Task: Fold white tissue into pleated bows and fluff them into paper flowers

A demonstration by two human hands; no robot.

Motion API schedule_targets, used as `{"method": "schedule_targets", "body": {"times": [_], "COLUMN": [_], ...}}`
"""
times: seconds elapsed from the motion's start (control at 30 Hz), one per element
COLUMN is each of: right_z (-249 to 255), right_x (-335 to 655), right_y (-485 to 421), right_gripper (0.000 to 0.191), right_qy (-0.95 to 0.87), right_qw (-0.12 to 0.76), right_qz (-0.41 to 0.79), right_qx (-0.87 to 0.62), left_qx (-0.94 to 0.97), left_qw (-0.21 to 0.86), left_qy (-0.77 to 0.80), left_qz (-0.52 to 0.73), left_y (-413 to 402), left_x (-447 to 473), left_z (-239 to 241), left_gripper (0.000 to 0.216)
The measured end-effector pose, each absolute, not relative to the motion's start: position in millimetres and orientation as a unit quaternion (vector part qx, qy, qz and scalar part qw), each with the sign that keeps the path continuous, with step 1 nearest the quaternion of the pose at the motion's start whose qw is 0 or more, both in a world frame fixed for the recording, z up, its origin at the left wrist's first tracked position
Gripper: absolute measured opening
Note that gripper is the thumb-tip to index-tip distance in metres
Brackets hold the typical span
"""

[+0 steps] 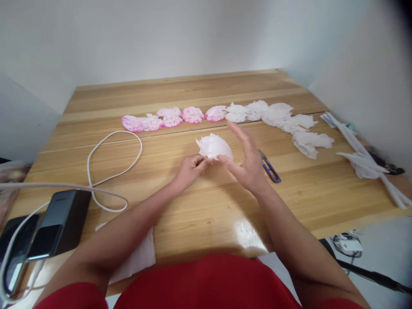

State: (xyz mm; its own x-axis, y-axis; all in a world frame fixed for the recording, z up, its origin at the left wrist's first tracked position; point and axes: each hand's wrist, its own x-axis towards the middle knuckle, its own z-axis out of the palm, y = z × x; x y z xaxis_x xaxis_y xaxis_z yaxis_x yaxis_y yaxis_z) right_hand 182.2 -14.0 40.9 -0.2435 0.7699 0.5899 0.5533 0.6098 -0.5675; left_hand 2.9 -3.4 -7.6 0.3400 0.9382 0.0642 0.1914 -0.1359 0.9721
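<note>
In the middle of the table, my left hand (192,171) pinches the lower edge of a white, ruffled tissue-paper flower (214,145). My right hand (246,165) is open beside it, thumb and fingers spread. Its thumb tip is at the flower's lower right edge; whether it touches cannot be made out. Behind them runs a row of similar paper flowers: pink-edged flowers (192,114) on the left, plain white flowers (277,114) on the right. Thread snips (270,167) with dark blue handles lie just right of my right hand.
A looped white cable (90,161) lies on the left, near a dark grey power bank (66,219). Under my left forearm sits a white paper sheet (141,255). Twisted white paper strips (363,154) lie along the right edge of the wooden table (206,214).
</note>
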Motion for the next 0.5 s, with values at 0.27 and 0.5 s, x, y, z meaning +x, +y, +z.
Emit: {"method": "schedule_targets", "body": {"times": [0.27, 0.5], "right_z": [52.2, 45.2], "right_x": [188.7, 187.9], "right_y": [-15.0, -10.6], "right_gripper": [0.032, 0.010], "right_qy": [-0.875, -0.859], "right_qw": [0.297, 0.309], "right_qz": [0.019, 0.062], "right_qx": [-0.382, -0.405], "left_qx": [0.792, 0.846], "left_qw": [0.295, 0.198], "left_qy": [0.435, 0.390], "left_qz": [0.313, 0.304], "left_y": [-9.5, -12.5], "left_x": [1.4, 2.6], "left_z": [-9.1, -11.5], "left_gripper": [0.031, 0.029]}}
